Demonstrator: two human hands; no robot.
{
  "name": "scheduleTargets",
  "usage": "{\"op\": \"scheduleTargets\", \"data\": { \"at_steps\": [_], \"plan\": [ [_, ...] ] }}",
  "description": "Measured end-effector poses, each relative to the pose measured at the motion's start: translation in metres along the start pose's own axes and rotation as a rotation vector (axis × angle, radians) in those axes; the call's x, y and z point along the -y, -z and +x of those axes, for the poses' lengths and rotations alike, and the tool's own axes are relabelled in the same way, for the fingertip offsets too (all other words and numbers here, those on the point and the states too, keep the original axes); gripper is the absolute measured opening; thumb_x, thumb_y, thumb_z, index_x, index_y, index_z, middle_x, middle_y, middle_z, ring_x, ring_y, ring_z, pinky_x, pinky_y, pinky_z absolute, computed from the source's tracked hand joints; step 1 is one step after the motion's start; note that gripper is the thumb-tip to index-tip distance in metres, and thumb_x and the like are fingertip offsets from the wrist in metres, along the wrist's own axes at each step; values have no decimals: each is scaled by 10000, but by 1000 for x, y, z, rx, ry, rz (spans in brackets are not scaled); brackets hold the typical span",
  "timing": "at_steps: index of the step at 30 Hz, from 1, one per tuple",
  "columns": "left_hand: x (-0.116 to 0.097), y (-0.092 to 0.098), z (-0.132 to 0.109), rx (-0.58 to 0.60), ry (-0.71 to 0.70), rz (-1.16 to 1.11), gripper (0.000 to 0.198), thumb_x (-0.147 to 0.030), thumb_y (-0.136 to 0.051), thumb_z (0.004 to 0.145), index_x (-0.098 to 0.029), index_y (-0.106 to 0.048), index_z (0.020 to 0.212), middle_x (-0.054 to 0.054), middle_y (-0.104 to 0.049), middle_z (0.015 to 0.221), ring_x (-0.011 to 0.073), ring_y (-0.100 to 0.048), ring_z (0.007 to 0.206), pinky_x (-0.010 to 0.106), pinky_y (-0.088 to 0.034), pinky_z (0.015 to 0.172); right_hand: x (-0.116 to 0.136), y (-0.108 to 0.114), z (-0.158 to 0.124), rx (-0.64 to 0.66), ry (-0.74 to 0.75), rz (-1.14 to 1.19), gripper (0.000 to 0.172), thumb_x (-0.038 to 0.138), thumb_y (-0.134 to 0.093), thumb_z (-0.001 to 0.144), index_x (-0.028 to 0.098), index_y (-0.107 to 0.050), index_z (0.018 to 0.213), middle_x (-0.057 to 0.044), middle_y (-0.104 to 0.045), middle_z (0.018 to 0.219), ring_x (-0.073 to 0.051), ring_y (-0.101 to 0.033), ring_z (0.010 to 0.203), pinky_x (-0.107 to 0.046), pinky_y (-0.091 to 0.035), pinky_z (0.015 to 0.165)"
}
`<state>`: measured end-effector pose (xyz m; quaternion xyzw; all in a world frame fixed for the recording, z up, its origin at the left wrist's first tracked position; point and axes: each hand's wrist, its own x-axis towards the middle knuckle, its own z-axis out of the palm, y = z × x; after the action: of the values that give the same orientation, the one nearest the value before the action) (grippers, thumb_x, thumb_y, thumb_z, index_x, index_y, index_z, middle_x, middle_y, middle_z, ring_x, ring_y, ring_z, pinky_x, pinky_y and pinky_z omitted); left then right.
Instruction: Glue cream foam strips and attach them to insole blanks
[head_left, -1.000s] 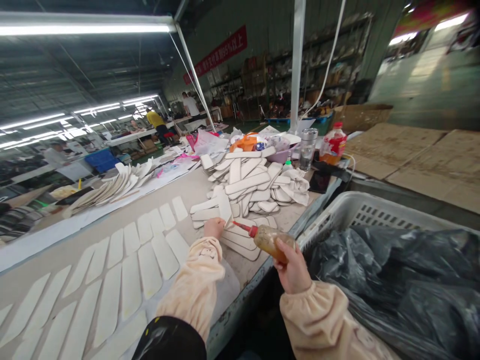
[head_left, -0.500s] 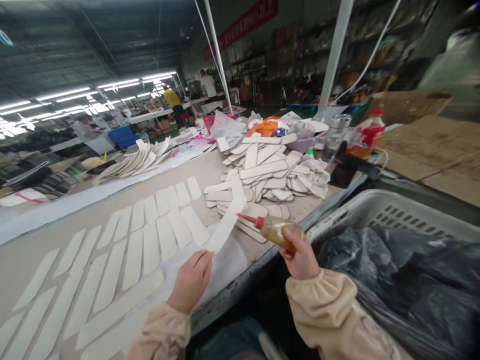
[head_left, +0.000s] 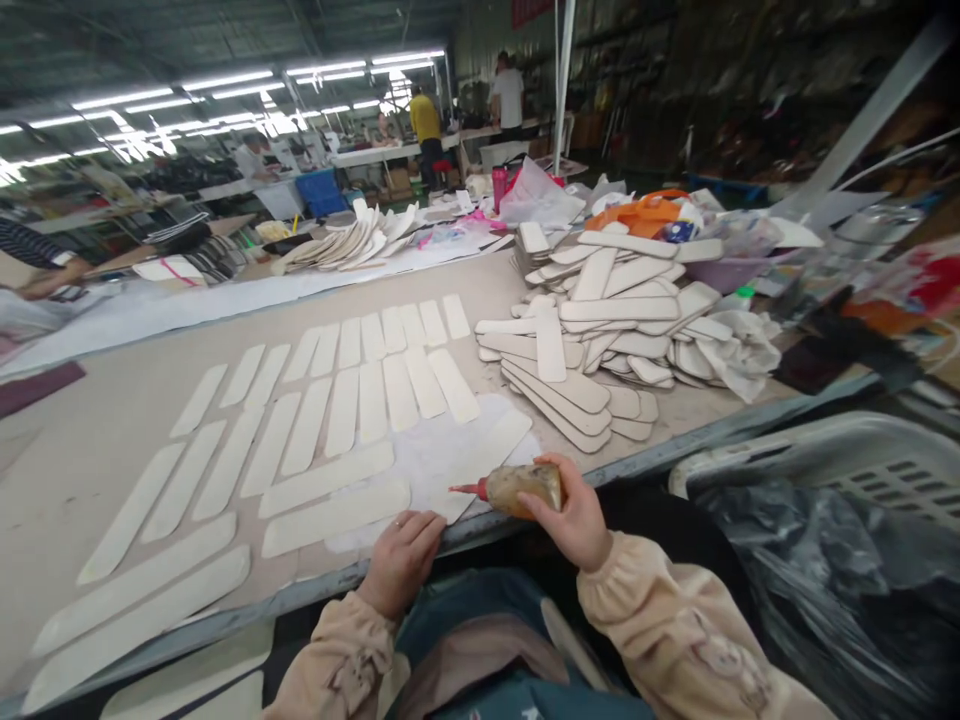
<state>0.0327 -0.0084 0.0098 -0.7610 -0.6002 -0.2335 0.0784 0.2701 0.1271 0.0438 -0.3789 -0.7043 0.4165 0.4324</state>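
My right hand point(head_left: 574, 515) is wrapped round a squeeze bottle of amber glue point(head_left: 517, 490). It is tilted on its side, its red nozzle pointing left, just over a pale rounded strip point(head_left: 491, 450) on a white sheet point(head_left: 427, 455). At the table's front edge, my left hand point(head_left: 405, 560) has its fingers closed together on the near end of that strip; the thumb is hidden. Left of it, more pale strips point(head_left: 341, 510) are laid out in rows. A heap of dark-edged pale strips point(head_left: 592, 360) lies beyond the bottle.
A white plastic basket point(head_left: 817, 450) with black plastic film point(head_left: 847, 560) stands at the right. Plastic bags, an orange bag point(head_left: 637, 212) and a purple basin point(head_left: 727, 272) crowd the far right. Another stack of pieces point(head_left: 349, 243) sits at the far edge. Several people work in the background.
The view has swung right to left. The strip, raised from the heap before, now lies flat on the white sheet. The bottle has come nearer, its nozzle over the strip's near part.
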Motion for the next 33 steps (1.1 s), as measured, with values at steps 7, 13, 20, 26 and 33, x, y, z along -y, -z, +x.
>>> {"op": "scheduleTargets", "data": {
  "at_steps": [7, 13, 20, 26, 33],
  "plan": [
    [0, -1, 0, 22, 27, -67, 238, -98, -495, 837, -175, -579, 1046, 67, -632, 952, 167, -542, 837, 316, -489, 754, 2, -20, -3, 70, 60, -124, 402, 296, -666, 713, 204, -505, 1070, -44, -581, 972, -209, -576, 869, -338, -478, 810],
    [2, -5, 0, 18, 49, -91, 223, -104, -513, 829, -177, -585, 1027, 60, -629, 943, 156, -539, 828, 315, -487, 770, 0, -25, -2, 57, 76, -172, 369, 296, -661, 720, 209, -511, 1046, -41, -580, 968, -210, -574, 894, -335, -476, 819],
    [3, -6, -3, -20, 37, -121, 256, -87, -529, 818, -178, -578, 1052, 69, -629, 960, 167, -547, 852, 324, -491, 781, -4, -11, 12, -81, 7, -238, 353, 347, -655, 730, 200, -518, 1019, -46, -594, 921, -221, -587, 842, -362, -489, 795],
    [4, -7, -1, -48, 17, -116, 241, -95, -533, 822, -178, -587, 1041, 69, -633, 947, 160, -562, 841, 318, -491, 789, -20, 7, 30, -239, 37, -351, 350, 341, -628, 729, 202, -509, 1027, -56, -596, 943, -231, -579, 872, -384, -481, 815],
    [5, -7, -1, -43, -1, -97, 223, -118, -522, 835, -178, -591, 1038, 73, -637, 940, 160, -579, 829, 320, -494, 792, -34, 19, 49, -373, 74, -416, 346, 360, -622, 747, 190, -504, 1025, -77, -576, 964, -235, -555, 905, -390, -469, 827]
  ]
}}
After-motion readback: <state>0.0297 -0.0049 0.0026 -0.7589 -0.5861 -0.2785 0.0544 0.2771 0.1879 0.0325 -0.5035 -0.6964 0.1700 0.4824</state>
